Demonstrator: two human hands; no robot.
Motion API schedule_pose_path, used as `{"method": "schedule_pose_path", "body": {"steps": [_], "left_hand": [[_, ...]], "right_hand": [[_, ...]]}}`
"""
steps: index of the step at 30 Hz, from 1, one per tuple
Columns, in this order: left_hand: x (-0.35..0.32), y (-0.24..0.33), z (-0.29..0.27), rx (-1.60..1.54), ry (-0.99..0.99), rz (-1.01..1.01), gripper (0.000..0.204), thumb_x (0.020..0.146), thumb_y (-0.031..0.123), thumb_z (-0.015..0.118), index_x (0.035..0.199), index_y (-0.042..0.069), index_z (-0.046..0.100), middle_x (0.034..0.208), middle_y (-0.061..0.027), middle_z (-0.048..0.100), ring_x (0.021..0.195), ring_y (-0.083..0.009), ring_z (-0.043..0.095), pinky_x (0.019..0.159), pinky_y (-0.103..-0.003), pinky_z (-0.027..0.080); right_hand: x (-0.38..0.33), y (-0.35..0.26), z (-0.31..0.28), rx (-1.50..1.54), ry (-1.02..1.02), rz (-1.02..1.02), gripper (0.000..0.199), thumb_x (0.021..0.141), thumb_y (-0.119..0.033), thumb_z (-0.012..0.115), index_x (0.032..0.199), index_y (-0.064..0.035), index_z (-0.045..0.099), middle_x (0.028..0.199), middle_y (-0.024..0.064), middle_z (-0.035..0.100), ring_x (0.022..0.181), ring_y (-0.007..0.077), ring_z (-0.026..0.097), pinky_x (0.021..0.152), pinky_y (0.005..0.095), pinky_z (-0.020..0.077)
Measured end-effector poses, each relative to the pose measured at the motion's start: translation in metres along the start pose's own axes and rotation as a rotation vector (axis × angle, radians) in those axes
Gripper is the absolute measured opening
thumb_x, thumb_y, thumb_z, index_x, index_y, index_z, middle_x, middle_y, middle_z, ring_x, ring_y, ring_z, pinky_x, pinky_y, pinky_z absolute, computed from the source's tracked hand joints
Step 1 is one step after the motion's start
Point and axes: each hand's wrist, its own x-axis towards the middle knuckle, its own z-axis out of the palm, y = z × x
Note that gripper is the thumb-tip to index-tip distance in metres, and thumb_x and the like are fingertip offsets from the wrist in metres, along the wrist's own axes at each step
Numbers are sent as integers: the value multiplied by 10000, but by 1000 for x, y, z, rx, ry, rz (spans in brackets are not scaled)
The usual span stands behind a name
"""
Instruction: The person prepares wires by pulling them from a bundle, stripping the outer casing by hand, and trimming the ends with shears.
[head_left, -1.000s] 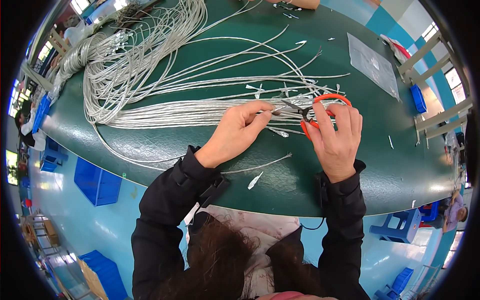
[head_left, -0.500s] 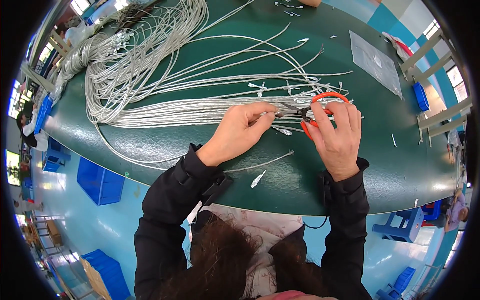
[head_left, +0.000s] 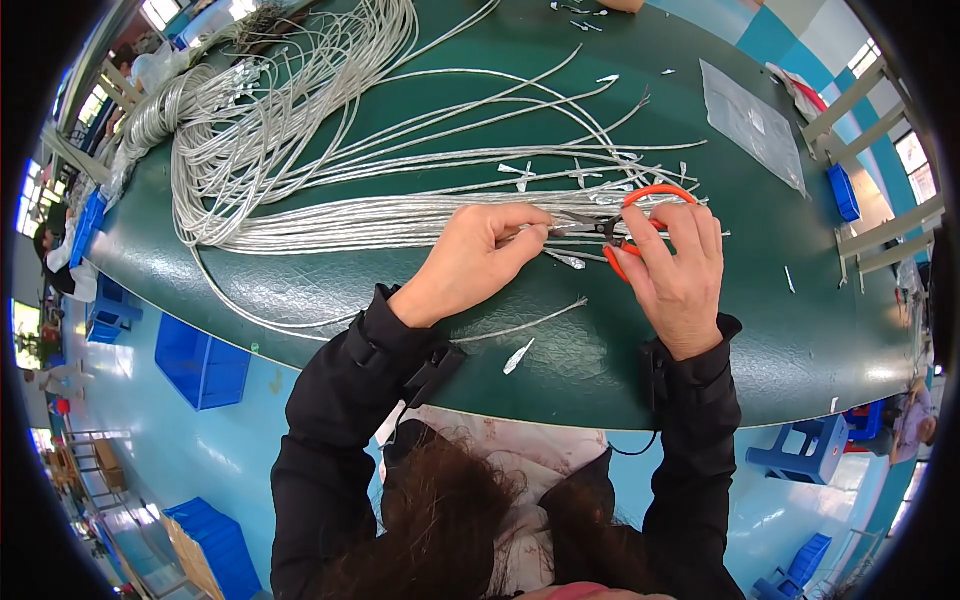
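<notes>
A thick bundle of silvery cables lies across the green table, its cut ends fanned toward the right. My left hand pinches a cable end between thumb and forefinger at the near side of the bundle. Red-handled scissors sit in my right hand, fingers through the loops. Their dark blades point left, nearly closed, right at my left fingertips. What exactly lies between the blades is too small to tell. One loose cable curves off nearer to me, beside a foil scrap.
More coiled cable is heaped at the far left. A clear plastic bag lies at the right on the green table. Foil scraps dot the bundle's far side. Blue bins and a blue stool stand on the floor.
The scissor blades have closed from a wide gap to nearly together beside my left fingertips. Both hands have otherwise hardly moved.
</notes>
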Motion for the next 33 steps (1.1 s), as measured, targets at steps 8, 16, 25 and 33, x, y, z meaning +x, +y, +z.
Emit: {"method": "schedule_pose_path", "body": {"steps": [8,16,25,33], "left_hand": [[1,0,-1,66,8,2,228,898,101,538,1039,-54,628,791,-20,615,701,-34,515,638,-200,433],[1,2,0,53,3,21,217,861,103,556,986,-50,644,768,-72,647,661,-68,547,620,-229,454],[1,1,0,82,2,37,208,826,104,580,958,-38,656,769,-120,673,664,-102,596,639,-250,483],[1,1,0,184,24,95,201,806,118,597,946,-7,669,747,-132,669,611,-158,616,613,-263,483]], "right_hand": [[-1,-1,-1,-1,-9,8,474,576,-76,771,1028,-78,630,901,61,510,851,242,501,707,372,393],[1,-1,0,-4,-40,-20,484,574,-75,766,1036,-86,621,890,58,505,846,245,495,706,369,393],[0,-2,-2,9,-56,-23,491,564,-74,770,1031,-87,617,891,56,501,846,248,489,726,375,403],[0,2,0,91,-81,9,472,567,-69,769,1015,-76,620,883,60,509,839,250,492,711,366,414]]}}
